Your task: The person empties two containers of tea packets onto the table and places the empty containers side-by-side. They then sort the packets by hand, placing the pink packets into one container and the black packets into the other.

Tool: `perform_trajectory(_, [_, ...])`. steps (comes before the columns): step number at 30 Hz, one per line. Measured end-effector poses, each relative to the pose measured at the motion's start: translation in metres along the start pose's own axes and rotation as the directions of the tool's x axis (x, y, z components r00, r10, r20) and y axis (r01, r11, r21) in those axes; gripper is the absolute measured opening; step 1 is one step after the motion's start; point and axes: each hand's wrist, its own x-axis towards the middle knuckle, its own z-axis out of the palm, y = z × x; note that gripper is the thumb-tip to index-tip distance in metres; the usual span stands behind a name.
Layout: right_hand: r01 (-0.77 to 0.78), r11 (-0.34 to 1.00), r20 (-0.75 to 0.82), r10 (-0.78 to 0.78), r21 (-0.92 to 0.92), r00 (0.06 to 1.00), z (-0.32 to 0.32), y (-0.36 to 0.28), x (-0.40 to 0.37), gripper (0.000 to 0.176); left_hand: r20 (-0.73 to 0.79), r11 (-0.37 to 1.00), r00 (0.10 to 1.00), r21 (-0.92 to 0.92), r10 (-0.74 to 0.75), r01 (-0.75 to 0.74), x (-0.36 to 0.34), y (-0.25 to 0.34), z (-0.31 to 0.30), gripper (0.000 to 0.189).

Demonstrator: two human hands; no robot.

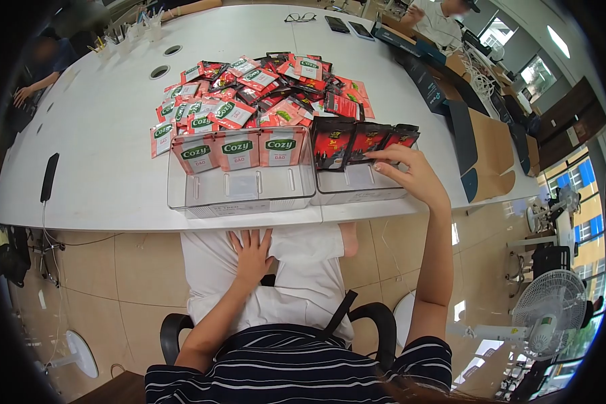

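Note:
My left hand [250, 257] lies flat on my white trousers, fingers spread, holding nothing. Over the right clear plastic bin [357, 196], my right hand [411, 172] reaches in with fingers stretched out. Its fingertips rest at the front of the black-and-red coffee sachets [331, 147], which stand in a row along the bin's back. The hand partly covers the rightmost sachet [402, 137]. To the left, another clear bin [239, 205] holds three upright pink-and-white Cozy tea sachets [240, 151] at its back. Behind both bins spreads a loose pile of mixed sachets [259, 87].
Opened cardboard boxes [481, 151] line the table's right side. Eyeglasses [300, 18] and two phones [338, 25] lie at the far edge. Cups of pens [151, 27] stand far left. A black power strip [50, 177] lies left. Other people sit around the table.

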Motion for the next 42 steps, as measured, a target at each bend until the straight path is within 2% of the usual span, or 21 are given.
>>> perform_trajectory(5, [-0.011,0.999,-0.099,0.014,0.031,0.995,0.001,-0.005,-0.012,0.024,0.0,1.0,1.0,-0.006,0.001,-0.001,0.0,-0.001,0.002,0.089])
perform_trajectory(8, [0.185,0.965,-0.356,-0.11,0.184,0.928,0.008,0.018,-0.023,0.032,-0.01,0.999,1.0,-0.051,0.004,-0.005,-0.002,-0.001,0.002,0.087])
perform_trajectory(11, [0.184,0.965,-0.674,-0.01,0.187,0.739,0.015,0.048,-0.032,0.046,-0.017,0.988,1.0,-0.156,-0.01,0.007,-0.001,-0.001,-0.008,0.077])
perform_trajectory(14, [0.158,0.918,-0.844,0.253,0.364,0.473,0.028,0.076,-0.032,0.053,-0.084,0.929,0.996,-0.369,-0.042,0.008,-0.003,0.005,-0.025,0.072])
perform_trajectory(15, [0.125,0.893,-0.814,0.327,0.432,0.481,0.033,0.084,-0.032,0.052,-0.049,0.892,0.998,-0.451,-0.048,0.021,-0.004,0.009,-0.042,0.063])
perform_trajectory(17, [0.059,0.828,-0.742,0.464,0.557,0.484,0.04,0.096,-0.031,0.05,-0.008,0.805,1.0,-0.593,0.01,-0.013,-0.005,0.016,-0.075,0.058])
perform_trajectory(20, [0.098,0.708,-0.626,0.541,0.7,0.561,0.034,0.106,-0.032,0.052,0.098,0.586,0.985,-0.81,0.14,-0.002,-0.003,0.03,-0.164,0.052])
perform_trajectory(22, [0.089,0.71,-0.621,0.541,0.699,0.567,0.034,0.105,-0.032,0.052,0.118,0.422,0.96,-0.907,0.252,0.001,0.0,0.03,-0.217,0.05])
perform_trajectory(24, [0.098,0.727,-0.637,0.519,0.68,0.571,0.035,0.109,-0.032,0.053,-0.041,0.451,0.962,-0.877,0.271,-0.164,0.006,0.016,-0.26,0.044])
perform_trajectory(25, [0.083,0.732,-0.648,0.537,0.676,0.54,0.036,0.106,-0.031,0.056,-0.116,0.464,0.952,-0.852,0.284,-0.242,0.012,0.006,-0.275,0.041])
perform_trajectory(27, [0.084,0.723,-0.637,0.54,0.685,0.55,0.034,0.112,-0.032,0.056,-0.295,0.627,0.94,-0.703,0.174,-0.337,0.032,-0.015,-0.294,0.035])
perform_trajectory(29, [0.07,0.722,-0.633,0.551,0.689,0.543,0.034,0.107,-0.031,0.057,-0.369,0.769,0.92,-0.547,0.133,-0.331,0.067,-0.048,-0.3,0.035])
perform_trajectory(31, [0.048,0.725,-0.631,0.564,0.687,0.533,0.034,0.102,-0.03,0.056,-0.356,0.79,0.934,-0.573,-0.001,-0.217,0.112,-0.082,-0.298,0.032])
perform_trajectory(33, [0.037,0.727,-0.63,0.567,0.686,0.531,0.035,0.103,-0.03,0.056,-0.251,0.735,0.967,-0.664,-0.047,-0.137,0.158,-0.115,-0.288,0.034])
perform_trajectory(36, [0.032,0.732,-0.629,0.562,0.681,0.537,0.035,0.106,-0.03,0.055,-0.119,0.864,0.991,-0.49,0.068,-0.118,0.2,-0.137,-0.269,0.04])
perform_trajectory(39, [0.034,0.734,-0.629,0.556,0.678,0.544,0.036,0.109,-0.032,0.053,-0.086,0.852,0.93,-0.379,0.357,-0.361,0.218,-0.15,-0.242,0.053])
perform_trajectory(42, [0.06,0.733,-0.631,0.538,0.678,0.559,0.037,0.113,-0.033,0.052,-0.137,0.923,0.951,-0.236,0.278,-0.304,0.219,-0.151,-0.224,0.063])
